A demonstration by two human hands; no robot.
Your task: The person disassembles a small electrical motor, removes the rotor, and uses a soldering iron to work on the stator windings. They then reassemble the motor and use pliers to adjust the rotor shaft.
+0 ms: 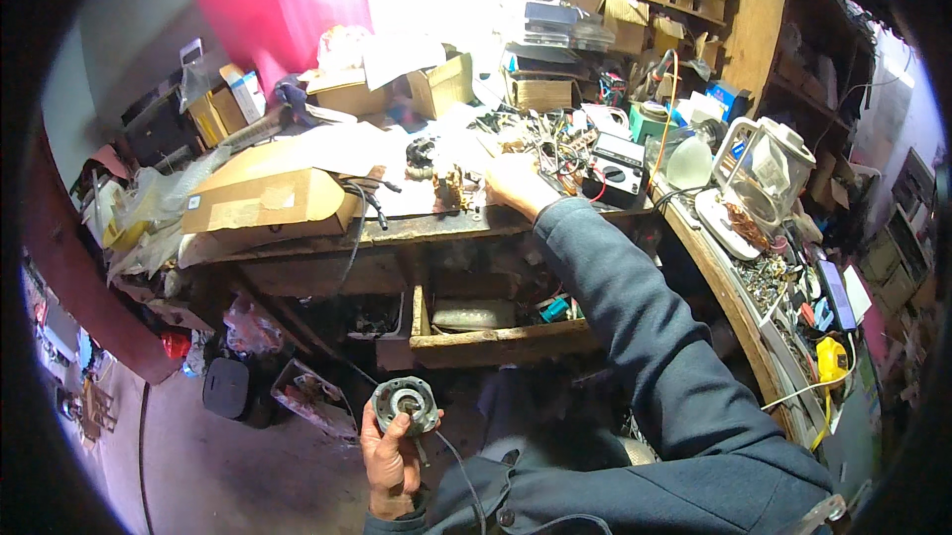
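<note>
My left hand [393,461] is closed around a round grey metal motor part [421,412], held up low in front of the bench. Its ringed centre faces up, with my thumb lying across it. A dark cable [462,466] hangs by the part and runs down along my jacket. My right hand [518,184] reaches out to the bench top, close to a copper-coloured wound part [452,188] and a heap of small tools and wires [540,133]. Glare washes out its fingers, so their grip is not clear.
A cardboard box [268,200] lies at the bench's left. A black-and-white meter [617,170] stands right of my right hand. Below the bench top an open wooden drawer [496,337] juts out. Along the right side shelf are a clear blender jug [773,173] and a yellow tool [831,360].
</note>
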